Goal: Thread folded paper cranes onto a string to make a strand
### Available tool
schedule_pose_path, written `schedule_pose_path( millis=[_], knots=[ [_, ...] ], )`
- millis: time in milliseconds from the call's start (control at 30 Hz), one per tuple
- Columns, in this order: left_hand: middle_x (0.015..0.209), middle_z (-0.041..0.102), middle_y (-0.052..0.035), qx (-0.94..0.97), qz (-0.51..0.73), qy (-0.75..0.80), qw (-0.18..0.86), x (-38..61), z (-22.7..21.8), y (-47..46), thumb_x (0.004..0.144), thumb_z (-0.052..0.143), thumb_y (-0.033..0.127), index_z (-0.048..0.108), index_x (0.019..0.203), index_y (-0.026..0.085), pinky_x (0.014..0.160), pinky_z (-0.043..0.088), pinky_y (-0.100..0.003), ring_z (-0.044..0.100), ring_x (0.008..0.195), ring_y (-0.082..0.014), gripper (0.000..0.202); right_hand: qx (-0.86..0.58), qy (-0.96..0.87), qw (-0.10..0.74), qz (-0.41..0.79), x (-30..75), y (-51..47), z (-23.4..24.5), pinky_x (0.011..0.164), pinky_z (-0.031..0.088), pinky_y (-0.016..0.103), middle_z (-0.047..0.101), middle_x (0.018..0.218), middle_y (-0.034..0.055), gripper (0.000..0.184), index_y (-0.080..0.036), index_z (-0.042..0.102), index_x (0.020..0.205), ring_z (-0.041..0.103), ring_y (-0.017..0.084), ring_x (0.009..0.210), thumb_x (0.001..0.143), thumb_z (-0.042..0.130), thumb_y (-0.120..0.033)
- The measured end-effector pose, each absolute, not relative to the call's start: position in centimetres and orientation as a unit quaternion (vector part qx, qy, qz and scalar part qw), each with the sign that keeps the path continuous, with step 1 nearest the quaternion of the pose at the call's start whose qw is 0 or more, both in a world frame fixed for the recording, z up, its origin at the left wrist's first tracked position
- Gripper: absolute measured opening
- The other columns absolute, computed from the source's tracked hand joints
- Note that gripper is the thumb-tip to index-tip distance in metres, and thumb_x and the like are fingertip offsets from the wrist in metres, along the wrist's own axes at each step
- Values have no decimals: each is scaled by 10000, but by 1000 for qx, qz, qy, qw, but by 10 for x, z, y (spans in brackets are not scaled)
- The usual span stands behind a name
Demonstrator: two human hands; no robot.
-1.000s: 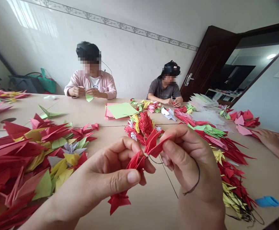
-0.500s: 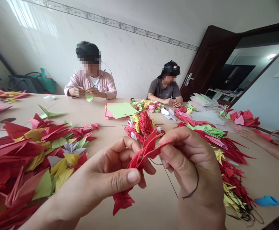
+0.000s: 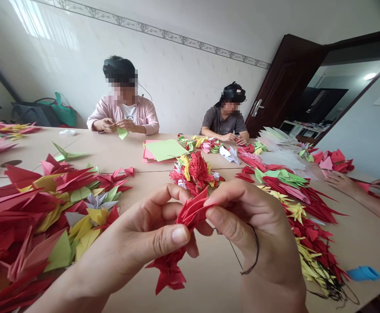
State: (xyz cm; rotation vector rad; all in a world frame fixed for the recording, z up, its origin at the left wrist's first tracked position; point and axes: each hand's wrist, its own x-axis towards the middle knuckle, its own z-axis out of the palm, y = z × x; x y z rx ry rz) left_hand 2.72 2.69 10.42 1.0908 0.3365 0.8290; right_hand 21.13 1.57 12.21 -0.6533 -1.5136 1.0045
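Above the tan table (image 3: 206, 287), my left hand (image 3: 141, 238) cradles the pointed red folded-paper stack (image 3: 191, 211) and my right hand (image 3: 258, 213) pinches its upper end, ideally lightly, lest it crease or tangle the thin black cord (image 3: 258, 248).

The left hand's grip (image 3: 144, 243) holds a red folded-paper stack (image 3: 191, 212); the right hand's grip (image 3: 255, 208) pinches its edge, a black cord (image 3: 258, 248) lying across that hand; a multicoloured paper heap (image 3: 46, 208) covers the bench (image 3: 209, 282) at left; a person in pink (image 3: 144, 115) and a person in grey (image 3: 224, 119) sit opposite.
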Motion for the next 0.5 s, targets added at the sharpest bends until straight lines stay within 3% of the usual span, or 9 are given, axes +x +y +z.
schedule_pose_path(
  millis=[133, 267, 500],
  knots=[
    [773, 678, 28, 505, 379, 155, 760, 27, 104, 28, 874, 682, 283, 617, 1044, 259, 604, 487, -131, 598, 647, -58, 184, -276, -648, 550, 449, 212, 16, 122, 565, 507, 163, 661, 708, -43, 38, -233, 666, 855, 619, 65, 617, 878, 696, -237],
    [740, 687, 2, 498, 358, 189, 767, 26, 104, 27, 848, 706, 329, 593, 1012, 232, 523, 461, -154, 585, 589, -85, 222, -263, -644, 540, 474, 214, 18, 123, 568, 512, 153, 635, 683, -46, 39, -227, 663, 857, 613, 59, 611, 887, 679, -207],
    [837, 679, -6, 484, 373, 178, 771, 27, 104, 26, 890, 658, 299, 639, 1064, 239, 571, 477, -154, 632, 686, -91, 185, -269, -649, 527, 479, 214, 22, 122, 519, 491, 184, 610, 629, -40, 43, -203, 643, 850, 576, 79, 557, 873, 679, -195]
  ],
)
